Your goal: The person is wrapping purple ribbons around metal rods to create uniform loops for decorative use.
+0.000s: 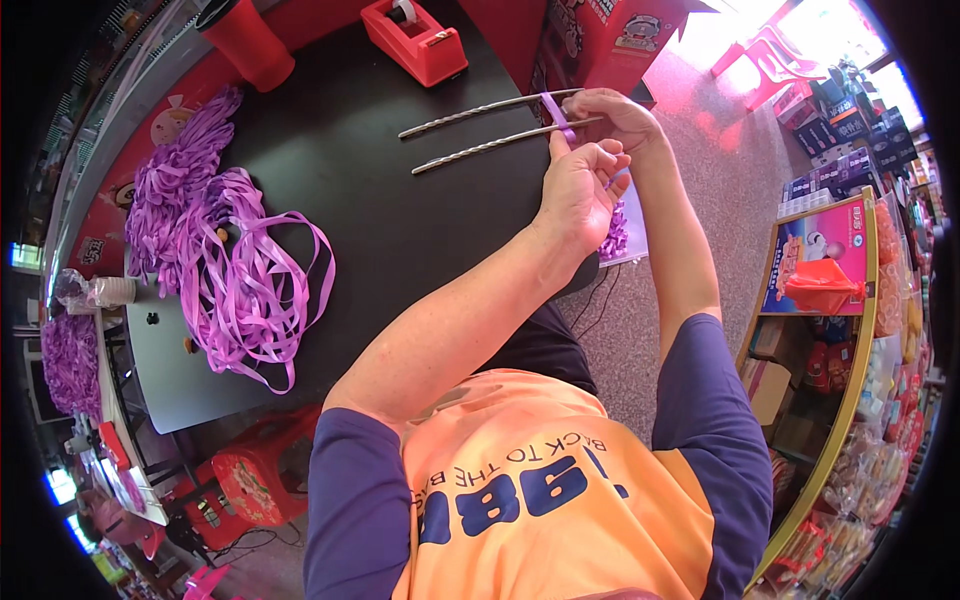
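Two slim metal rods with twisted tips, like chopsticks, lie side by side with a gap, over the table's right part. A purple ribbon passes across both near their right ends. My left hand is closed, its thumb pressed at the ribbon beside the lower rod. My right hand is beyond it, fingers curled in a pinch at the ribbon and the rods' right ends. The fingertips partly hide what they grip. Below the hands, small purple ribbon pieces lie on something white at the table's edge.
A loose heap of purple ribbon and a bundled one cover the left of the black table. A red tape dispenser and red cylinder stand at the far side. Right is a goods-filled shelf; left, a red stool.
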The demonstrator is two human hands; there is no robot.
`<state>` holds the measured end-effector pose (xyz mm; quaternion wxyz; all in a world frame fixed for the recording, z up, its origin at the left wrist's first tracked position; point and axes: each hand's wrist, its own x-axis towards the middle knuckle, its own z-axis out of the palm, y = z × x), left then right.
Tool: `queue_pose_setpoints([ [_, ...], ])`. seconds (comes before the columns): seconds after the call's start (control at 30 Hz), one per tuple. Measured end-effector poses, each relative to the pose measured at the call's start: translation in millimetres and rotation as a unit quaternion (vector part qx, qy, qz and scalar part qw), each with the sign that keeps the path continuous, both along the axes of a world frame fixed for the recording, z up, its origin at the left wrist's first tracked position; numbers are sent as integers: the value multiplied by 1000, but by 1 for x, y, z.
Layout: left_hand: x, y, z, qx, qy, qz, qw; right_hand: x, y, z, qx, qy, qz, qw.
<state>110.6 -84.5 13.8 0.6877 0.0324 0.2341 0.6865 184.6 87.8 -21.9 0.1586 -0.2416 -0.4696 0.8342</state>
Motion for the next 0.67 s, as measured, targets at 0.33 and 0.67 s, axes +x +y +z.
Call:
queue_pose_setpoints([
  [0.33, 0, 1, -1, -4, -4, -6, 1000, 30, -2, 5, 41, -38, -82, 995],
  [0.67, -1, 2, -3, 4, 0, -7, 1000, 15, -15, 14, 202, -178, -97, 958],
])
